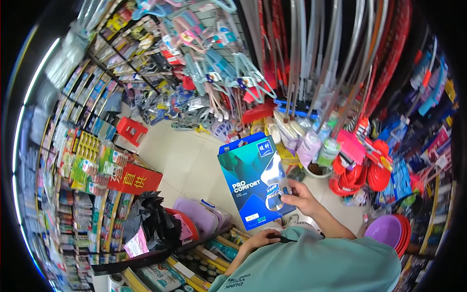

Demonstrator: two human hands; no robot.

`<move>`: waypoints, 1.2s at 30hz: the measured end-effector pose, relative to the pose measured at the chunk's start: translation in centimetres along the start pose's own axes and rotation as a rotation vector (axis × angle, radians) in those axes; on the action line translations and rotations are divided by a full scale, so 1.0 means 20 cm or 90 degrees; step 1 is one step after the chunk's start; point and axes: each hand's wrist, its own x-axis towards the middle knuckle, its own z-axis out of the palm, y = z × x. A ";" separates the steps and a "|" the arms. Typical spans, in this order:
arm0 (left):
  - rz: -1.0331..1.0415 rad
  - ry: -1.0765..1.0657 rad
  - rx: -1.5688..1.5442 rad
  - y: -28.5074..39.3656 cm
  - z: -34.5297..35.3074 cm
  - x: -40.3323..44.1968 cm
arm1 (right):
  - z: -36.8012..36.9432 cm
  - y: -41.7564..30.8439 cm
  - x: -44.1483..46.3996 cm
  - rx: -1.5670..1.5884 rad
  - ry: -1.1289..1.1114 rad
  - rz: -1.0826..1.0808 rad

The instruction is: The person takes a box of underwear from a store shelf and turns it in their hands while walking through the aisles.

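A flat blue and green box (241,177) printed "PRO COMFORT" stands tilted in front of me, with a hanging tab on top and a silvery picture on its right side. My right hand (301,198) is closed on its lower right edge, thumb on the front and the other fingers behind. Close to my waist, below the box, my left hand (262,239) is curled in beside a narrow black thing (284,239). That thing might be a strap; what the left fingers hold is partly hidden.
Packed shelves (90,97) line the left side. Mop and broom handles (316,44) rise behind the box, near hanging clothes hangers (214,73). A red stool (131,131) stands on the tiled floor (180,151). Purple and red basins (384,231) are at my right.
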 end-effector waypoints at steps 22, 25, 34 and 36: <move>-0.111 0.490 -0.164 -0.07 0.13 -0.24 | 0.66 0.19 0.77 -0.106 -0.463 0.260; -0.228 0.522 -0.076 -0.04 0.15 -0.15 | 0.68 0.19 0.79 -0.087 -0.504 0.307; -0.315 0.771 -0.389 0.15 0.76 -0.03 | 0.69 0.29 0.83 -0.067 -0.677 0.415; -0.300 0.798 -0.535 0.15 0.95 0.02 | 0.75 0.30 0.81 -0.072 -0.718 0.435</move>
